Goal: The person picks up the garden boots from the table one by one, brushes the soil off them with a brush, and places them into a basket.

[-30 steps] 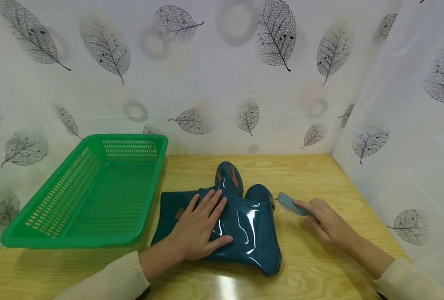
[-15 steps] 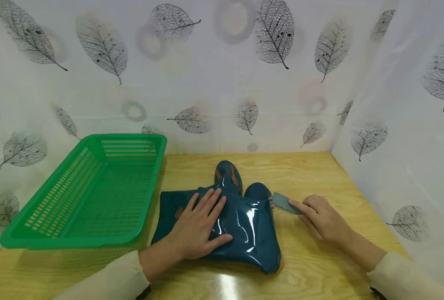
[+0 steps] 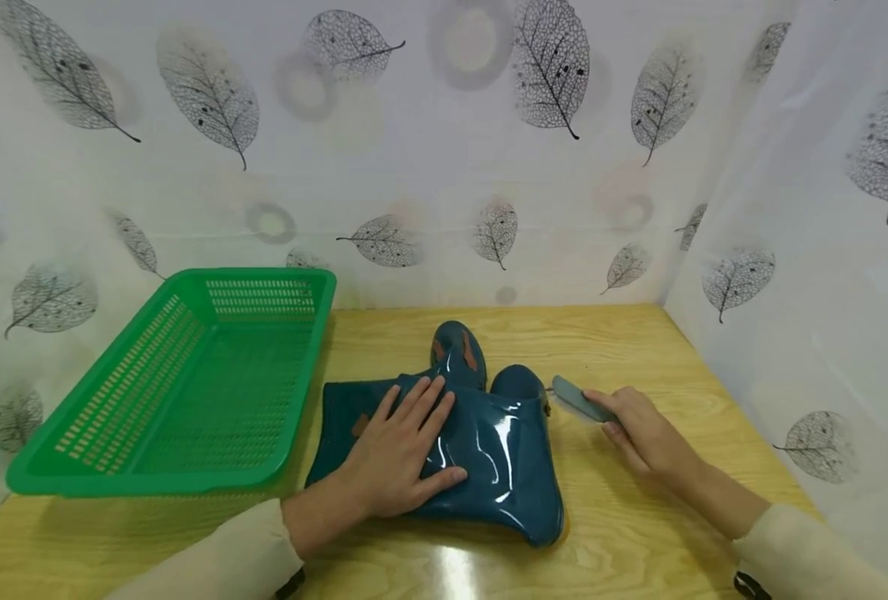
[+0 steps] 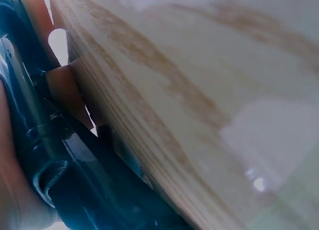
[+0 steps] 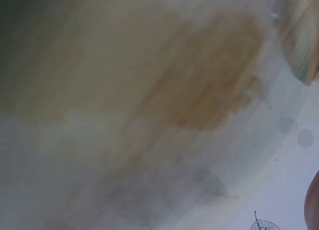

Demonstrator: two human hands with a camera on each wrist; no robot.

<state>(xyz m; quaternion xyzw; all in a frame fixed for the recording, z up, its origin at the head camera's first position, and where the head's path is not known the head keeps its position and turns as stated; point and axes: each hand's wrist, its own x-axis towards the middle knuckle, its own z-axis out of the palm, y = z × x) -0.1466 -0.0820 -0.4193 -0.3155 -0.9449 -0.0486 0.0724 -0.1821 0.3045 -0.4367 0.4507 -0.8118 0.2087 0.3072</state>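
Observation:
A pair of glossy dark blue rain boots (image 3: 507, 467) lies on its side on the wooden table (image 3: 624, 342), with brown patches on the farther toe. My left hand (image 3: 395, 454) rests palm down across the shafts, fingers spread. In the left wrist view the shiny blue boot material (image 4: 94, 190) fills the left side, with parts of the fingers. My right hand (image 3: 650, 433) grips a flat grey-blue tool (image 3: 577, 398) with a thin tip. That tip points left, close to the right side of the nearer toe.
A green plastic basket (image 3: 305, 400) with slotted walls stands on the left of the table. A white curtain (image 3: 429, 158) with leaf prints hangs behind and along the right side.
My right hand brought the tool left against the boot's side, tilting it, then drew it back slightly right. My left hand and the boots stayed in place.

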